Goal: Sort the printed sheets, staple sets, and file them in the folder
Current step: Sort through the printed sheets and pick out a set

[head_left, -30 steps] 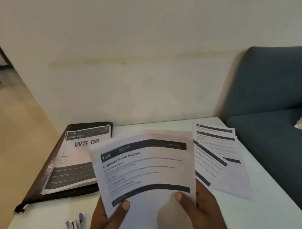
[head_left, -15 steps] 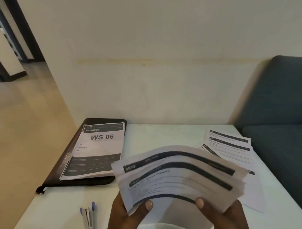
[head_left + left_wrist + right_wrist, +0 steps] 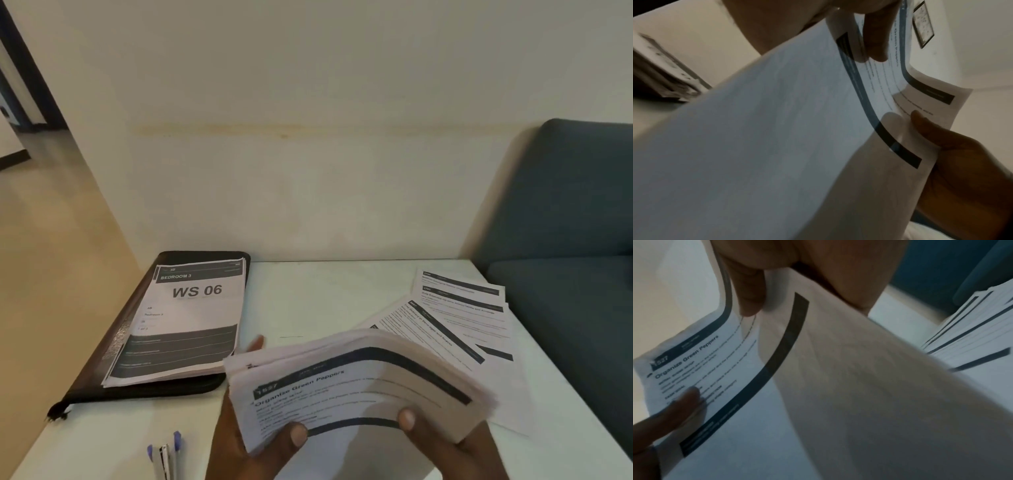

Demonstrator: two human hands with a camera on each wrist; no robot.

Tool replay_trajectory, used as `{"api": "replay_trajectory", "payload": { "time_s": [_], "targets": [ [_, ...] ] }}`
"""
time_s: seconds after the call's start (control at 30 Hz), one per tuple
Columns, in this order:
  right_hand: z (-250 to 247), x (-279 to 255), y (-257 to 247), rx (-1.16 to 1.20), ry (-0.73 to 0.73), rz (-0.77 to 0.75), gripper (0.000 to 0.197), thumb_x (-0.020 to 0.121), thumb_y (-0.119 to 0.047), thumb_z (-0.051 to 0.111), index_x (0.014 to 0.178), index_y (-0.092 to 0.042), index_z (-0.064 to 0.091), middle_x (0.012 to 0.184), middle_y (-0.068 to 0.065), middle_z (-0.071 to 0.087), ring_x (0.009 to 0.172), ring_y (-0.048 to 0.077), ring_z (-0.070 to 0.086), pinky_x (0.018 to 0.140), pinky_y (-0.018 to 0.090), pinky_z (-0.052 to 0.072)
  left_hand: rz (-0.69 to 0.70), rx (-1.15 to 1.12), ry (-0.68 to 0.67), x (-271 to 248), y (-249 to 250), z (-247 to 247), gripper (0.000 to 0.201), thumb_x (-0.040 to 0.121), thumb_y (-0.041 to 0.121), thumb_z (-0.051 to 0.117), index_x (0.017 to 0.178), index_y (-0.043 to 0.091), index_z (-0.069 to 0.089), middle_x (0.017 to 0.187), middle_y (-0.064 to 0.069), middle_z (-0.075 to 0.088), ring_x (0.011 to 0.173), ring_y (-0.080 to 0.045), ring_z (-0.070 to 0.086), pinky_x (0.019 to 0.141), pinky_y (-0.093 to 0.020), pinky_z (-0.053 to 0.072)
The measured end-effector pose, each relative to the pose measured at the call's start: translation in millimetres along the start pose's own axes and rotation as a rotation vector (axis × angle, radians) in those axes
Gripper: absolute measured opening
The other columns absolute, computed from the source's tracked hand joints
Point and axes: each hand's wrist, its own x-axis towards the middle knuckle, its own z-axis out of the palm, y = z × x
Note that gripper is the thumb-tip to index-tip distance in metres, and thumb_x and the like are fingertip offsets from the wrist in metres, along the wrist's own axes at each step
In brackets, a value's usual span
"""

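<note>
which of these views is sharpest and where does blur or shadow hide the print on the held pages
Head view is sharpest: "WS 06" on the sheet atop the folder reads clearly, while the held stack smears at its fanned edges. Left wrist view is dim, the pages' underside shadowed and the print unreadable. Right wrist view is motion-blurred, yet "Organize Green Peppers" on the top page is still legible.

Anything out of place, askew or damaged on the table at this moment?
Nothing is damaged or spilled. The loose sheets on the table's right side lie fanned and skewed, not squared up. The stack held in the left hand and right hand bows upward. The WS 06 pile sits neatly on the folder.
</note>
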Motion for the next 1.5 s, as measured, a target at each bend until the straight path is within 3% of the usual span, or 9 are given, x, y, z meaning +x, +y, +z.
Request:
{"api": "replay_trajectory", "payload": {
  "time_s": [0.17, 0.23, 0.33, 0.5, 0.67, 0.83, 1.17, 1.37, 1.5],
  "targets": [
    [10, -2, 24, 0.005, -0.063, 0.223, 0.028, 0.074, -0.025, 0.079, 0.075, -0.052, 0.074, 0.073, -0.028, 0.070, 0.090, -0.004, 0.067, 0.068, 0.001, 0.042, -0.217, -0.005, 0.021, -5, -12, 5, 0.064, 0.017, 0.066, 0.087, 0.077, 0.047, 0.074, 0.087, 0.027, 0.071, 0.087, 0.009, 0.065, 0.069, -0.010, 0.047],
    [10, -1, 21, 0.005, 0.036, 0.245, 0.024, 0.083, -0.009, 0.072, 0.080, -0.033, 0.074, 0.067, -0.021, 0.071, 0.074, -0.007, 0.066, 0.063, 0.003, 0.043, -0.212, -0.024, 0.088, -6, -5, 11, 0.027, 0.043, 0.053, 0.090, 0.062, 0.055, 0.070, 0.076, 0.039, 0.065, 0.084, 0.014, 0.062, 0.069, 0.001, 0.043],
    [13, -3, 20, 0.064, 0.111, 0.222, 0.008, 0.081, -0.027, 0.074, 0.078, -0.034, 0.073, 0.076, -0.014, 0.075, 0.075, -0.007, 0.066, 0.063, 0.011, 0.046, -0.189, 0.041, 0.115, -12, -13, 11, 0.064, 0.077, -0.002, 0.071, 0.054, 0.057, 0.064, 0.065, 0.048, 0.056, 0.076, 0.029, 0.053, 0.069, 0.009, 0.034],
    [25, -9, 49, 0.053, 0.108, 0.310, 0.038, 0.053, -0.064, 0.079, 0.085, -0.048, 0.070, 0.075, -0.037, 0.066, 0.082, -0.011, 0.061, 0.070, 0.007, 0.042, -0.299, 0.036, 0.068, -11, -27, 12, 0.017, 0.063, 0.050, 0.080, 0.072, 0.052, 0.065, 0.071, 0.046, 0.059, 0.089, 0.012, 0.061, 0.067, -0.005, 0.042],
    [20, -8, 49, 0.043, 0.105, 0.293, 0.017, 0.071, -0.031, 0.072, 0.084, -0.041, 0.071, 0.079, -0.032, 0.070, 0.081, -0.018, 0.061, 0.071, 0.010, 0.042, -0.222, 0.018, 0.090, -16, -26, 7, 0.049, 0.033, 0.076, 0.077, 0.078, 0.061, 0.068, 0.088, 0.042, 0.063, 0.085, 0.022, 0.057, 0.074, -0.011, 0.040],
    [20, -10, 79, -0.190, -0.011, 0.450, 0.023, 0.085, -0.019, 0.072, 0.089, -0.038, 0.060, 0.090, -0.016, 0.063, 0.086, 0.001, 0.057, 0.080, 0.018, 0.039, -0.369, 0.092, -0.024, -6, -51, 1, 0.022, 0.085, 0.018, 0.066, 0.095, 0.037, 0.060, 0.077, 0.038, 0.066, 0.096, 0.002, 0.058, 0.066, -0.009, 0.046],
    [19, -5, 62, -0.209, -0.063, 0.277, 0.020, 0.092, -0.018, 0.063, 0.091, -0.037, 0.070, 0.085, -0.012, 0.073, 0.077, 0.004, 0.066, 0.064, 0.015, 0.050, -0.335, 0.140, 0.224, -5, -62, -2, 0.057, 0.069, 0.049, 0.073, 0.115, 0.019, 0.056, 0.104, -0.003, 0.063, 0.100, -0.027, 0.054, 0.090, -0.034, 0.039],
    [20, -1, 71, -0.408, -0.034, 0.185, 0.056, 0.090, -0.067, 0.029, 0.115, -0.036, 0.068, 0.119, -0.028, 0.064, 0.110, -0.013, 0.055, 0.099, 0.022, 0.044, -0.167, 0.258, 0.486, 12, -59, -47, 0.057, 0.066, 0.018, 0.082, 0.114, -0.004, 0.063, 0.087, -0.007, 0.066, 0.092, -0.022, 0.062, 0.069, -0.009, 0.046],
    [13, 8, 93, -1.099, -0.620, 0.305, 0.112, 0.063, -0.085, 0.001, 0.155, -0.023, 0.010, 0.162, -0.011, 0.001, 0.149, 0.008, 0.002, 0.120, 0.039, 0.002, -0.157, 0.146, 0.560, 20, -62, -77, 0.039, 0.080, -0.003, 0.070, 0.116, -0.011, 0.060, 0.063, 0.034, 0.064, 0.065, 0.018, 0.059, 0.063, 0.006, 0.041]
  ]
}}
